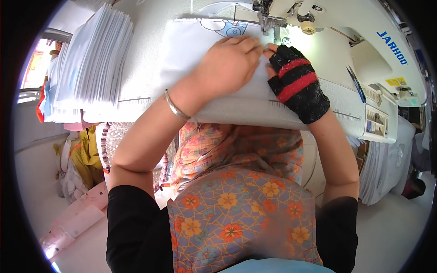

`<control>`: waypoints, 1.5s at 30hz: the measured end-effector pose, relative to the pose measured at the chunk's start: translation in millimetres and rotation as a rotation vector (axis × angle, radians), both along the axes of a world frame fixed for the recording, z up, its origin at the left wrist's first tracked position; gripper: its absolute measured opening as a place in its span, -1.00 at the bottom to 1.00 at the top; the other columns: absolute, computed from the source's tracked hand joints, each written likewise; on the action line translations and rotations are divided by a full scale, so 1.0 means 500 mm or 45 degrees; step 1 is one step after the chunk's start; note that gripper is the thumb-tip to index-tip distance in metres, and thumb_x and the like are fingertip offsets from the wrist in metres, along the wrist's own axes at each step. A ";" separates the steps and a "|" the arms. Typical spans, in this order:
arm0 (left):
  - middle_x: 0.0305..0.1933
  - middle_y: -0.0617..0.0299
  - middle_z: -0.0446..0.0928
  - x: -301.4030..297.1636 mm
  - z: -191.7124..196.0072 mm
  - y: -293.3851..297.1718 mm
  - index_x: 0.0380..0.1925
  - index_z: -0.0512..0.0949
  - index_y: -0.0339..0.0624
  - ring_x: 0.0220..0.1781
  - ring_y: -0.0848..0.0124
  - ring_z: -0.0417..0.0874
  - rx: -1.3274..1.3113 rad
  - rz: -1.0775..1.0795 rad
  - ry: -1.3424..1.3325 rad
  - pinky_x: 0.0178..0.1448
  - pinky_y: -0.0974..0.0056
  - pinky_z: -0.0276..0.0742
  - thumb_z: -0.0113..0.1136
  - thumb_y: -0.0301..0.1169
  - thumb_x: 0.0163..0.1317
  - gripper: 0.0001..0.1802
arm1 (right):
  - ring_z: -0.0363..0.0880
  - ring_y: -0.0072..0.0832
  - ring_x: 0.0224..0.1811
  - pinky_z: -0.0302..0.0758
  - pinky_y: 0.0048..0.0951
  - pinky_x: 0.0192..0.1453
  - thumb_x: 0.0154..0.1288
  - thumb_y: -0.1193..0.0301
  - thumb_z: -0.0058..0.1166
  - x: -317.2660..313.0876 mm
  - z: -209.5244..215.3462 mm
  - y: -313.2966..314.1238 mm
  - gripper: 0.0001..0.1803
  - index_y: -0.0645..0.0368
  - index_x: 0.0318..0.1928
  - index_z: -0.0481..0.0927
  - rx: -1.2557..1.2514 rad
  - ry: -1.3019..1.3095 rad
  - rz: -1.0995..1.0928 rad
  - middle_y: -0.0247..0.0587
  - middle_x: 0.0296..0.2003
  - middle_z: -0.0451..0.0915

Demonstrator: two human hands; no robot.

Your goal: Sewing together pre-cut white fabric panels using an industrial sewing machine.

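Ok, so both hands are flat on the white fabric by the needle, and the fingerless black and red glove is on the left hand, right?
Not quite. The head view shows the black and red glove on the right hand; the left hand is bare, with a metal bangle at the wrist. Both do press the white fabric by the needle.

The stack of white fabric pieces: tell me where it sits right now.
In the head view the stack of white fabric pieces lies on the sewing table at the person's far left, left of the white cloth pressed under the left hand.
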State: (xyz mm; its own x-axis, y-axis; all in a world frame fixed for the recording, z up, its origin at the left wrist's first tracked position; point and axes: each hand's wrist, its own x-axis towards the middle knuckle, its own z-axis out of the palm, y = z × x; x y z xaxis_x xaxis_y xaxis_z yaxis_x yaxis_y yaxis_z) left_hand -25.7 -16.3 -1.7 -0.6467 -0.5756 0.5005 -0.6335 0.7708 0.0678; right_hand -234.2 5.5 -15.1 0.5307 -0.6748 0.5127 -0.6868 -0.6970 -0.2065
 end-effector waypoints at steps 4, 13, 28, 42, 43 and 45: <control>-0.03 0.10 0.61 0.008 0.001 0.006 -0.12 0.62 -0.27 0.05 0.15 0.64 -0.038 -0.077 0.048 0.16 0.15 0.55 0.16 -0.47 0.12 -0.70 | 0.54 -0.03 0.06 0.48 -0.12 0.19 0.19 0.49 0.15 0.000 0.003 0.004 -0.62 0.24 0.05 0.56 0.016 0.042 0.001 0.00 0.06 0.57; -0.04 0.16 0.63 0.016 -0.001 -0.032 -0.19 0.65 -0.20 0.03 0.19 0.65 -0.026 -0.075 0.073 0.09 0.14 0.59 0.14 -0.53 0.06 -0.73 | 0.53 -0.02 0.09 0.47 -0.12 0.22 0.18 0.42 0.18 0.009 0.001 -0.002 -0.58 0.26 0.07 0.55 0.021 0.077 -0.039 0.03 0.10 0.54; 0.07 0.22 0.61 0.009 -0.016 -0.091 -0.07 0.64 -0.19 0.13 0.23 0.61 -0.028 -0.013 0.001 0.19 0.17 0.56 0.13 -0.49 0.08 -0.64 | 0.49 0.00 0.17 0.42 -0.13 0.30 0.19 0.41 0.18 0.006 0.006 -0.012 -0.54 0.24 0.12 0.52 0.056 0.074 -0.058 0.02 0.16 0.52; 0.05 0.21 0.61 0.004 -0.010 -0.105 -0.08 0.64 -0.24 0.09 0.23 0.61 -0.064 -0.059 0.001 0.11 0.16 0.60 0.09 -0.48 0.11 -0.65 | 0.51 -0.03 0.12 0.44 -0.13 0.27 0.21 0.40 0.19 0.001 -0.013 -0.025 -0.55 0.24 0.12 0.52 0.004 0.064 -0.091 0.02 0.14 0.53; 0.05 0.19 0.61 0.004 -0.008 -0.105 -0.09 0.64 -0.23 0.08 0.22 0.62 -0.037 -0.027 -0.028 0.08 0.15 0.61 0.07 -0.47 0.13 -0.66 | 0.51 -0.04 0.13 0.44 -0.13 0.27 0.21 0.40 0.18 0.001 -0.013 -0.026 -0.55 0.23 0.12 0.52 0.002 0.062 -0.100 0.01 0.14 0.53; 0.05 0.18 0.62 0.005 -0.004 -0.110 -0.10 0.64 -0.23 0.07 0.20 0.63 -0.011 0.010 -0.061 0.06 0.13 0.62 0.06 -0.47 0.14 -0.67 | 0.51 -0.04 0.13 0.43 -0.13 0.27 0.22 0.40 0.18 0.003 -0.013 -0.029 -0.55 0.23 0.12 0.53 0.000 0.055 -0.102 0.01 0.14 0.53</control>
